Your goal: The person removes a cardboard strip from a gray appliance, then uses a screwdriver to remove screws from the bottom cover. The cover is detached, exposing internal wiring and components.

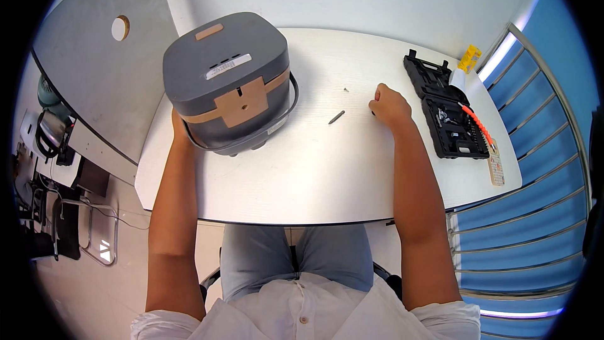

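Note:
A dark grey rice cooker (223, 97) with tan trim and a carrying handle is at the left of the table. My left hand (179, 127) is against its near left side, and the cooker hides the fingers. Above the tabletop, my right hand (391, 108) is closed in a fist; a bit of something dark shows at its lower left edge, too little to name. Between the cooker and this hand lies a slim dark screwdriver bit (336, 117). Farther back is a tiny metal piece (345, 90), perhaps a screw.
An open black tool case (462, 153) with bits and an orange flexible shaft (478, 124) lies at the right. Beside it are a yellow-and-white object (469, 60) and a patterned strip (496, 167). A metal railing (563, 129) runs along the right; a grey panel (94, 69) stands left.

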Demonstrator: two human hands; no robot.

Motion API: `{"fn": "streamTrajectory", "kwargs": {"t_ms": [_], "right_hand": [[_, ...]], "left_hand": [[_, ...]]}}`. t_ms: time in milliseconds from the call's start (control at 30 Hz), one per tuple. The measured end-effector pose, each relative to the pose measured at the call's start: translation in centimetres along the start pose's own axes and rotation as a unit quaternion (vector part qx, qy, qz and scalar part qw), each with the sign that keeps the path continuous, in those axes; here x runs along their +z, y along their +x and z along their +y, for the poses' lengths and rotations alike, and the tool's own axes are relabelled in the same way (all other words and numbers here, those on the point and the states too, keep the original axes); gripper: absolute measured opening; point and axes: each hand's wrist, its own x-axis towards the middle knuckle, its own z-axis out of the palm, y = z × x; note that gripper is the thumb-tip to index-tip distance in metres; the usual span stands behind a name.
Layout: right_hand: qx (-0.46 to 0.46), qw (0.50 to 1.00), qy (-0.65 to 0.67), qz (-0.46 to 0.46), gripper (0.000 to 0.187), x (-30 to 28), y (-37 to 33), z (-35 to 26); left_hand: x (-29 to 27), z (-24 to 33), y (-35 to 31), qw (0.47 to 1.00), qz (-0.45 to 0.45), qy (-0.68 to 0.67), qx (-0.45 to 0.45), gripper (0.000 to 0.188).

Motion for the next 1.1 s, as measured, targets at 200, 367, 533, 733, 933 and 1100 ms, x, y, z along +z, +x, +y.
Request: {"fn": "streamTrajectory", "kwargs": {"t_ms": [200, 367, 533, 733, 933, 1100], "right_hand": [[-0.198, 0.971, 0.011, 0.131, 0.025, 0.8, -1.6, -0.9], [-0.354, 0.934, 0.045, -0.024, 0.016, 2.1, -2.7, -3.3], [-0.254, 0.95, 0.173, 0.062, 0.008, 1.4, 1.4, 0.7], [0.316, 0.907, 0.061, 0.272, 0.028, -4.7, 1.6, 11.6], [0.141, 0.934, -0.022, 0.327, 0.033, -4.6, 0.1, 6.8], [-0.381, 0.877, 0.274, 0.101, 0.077, 3.1, -3.1, -4.6]], "left_hand": [[0.2, -0.5, 0.4, 1.0, -0.011, -0.001, -0.005, 0.07], [-0.3, -0.6, 1.0, 1.0, -0.02, 0.004, -0.019, 0.07], [-0.3, -0.3, 1.6, 0.999, -0.03, 0.006, -0.033, 0.071], [-1.1, -0.5, 0.6, 0.999, -0.021, -0.014, -0.026, 0.071], [0.9, -0.7, -0.1, 0.999, -0.032, -0.037, 0.005, 0.071], [1.9, -0.4, -0.8, 0.999, -0.031, -0.013, 0.037, 0.07]]}}
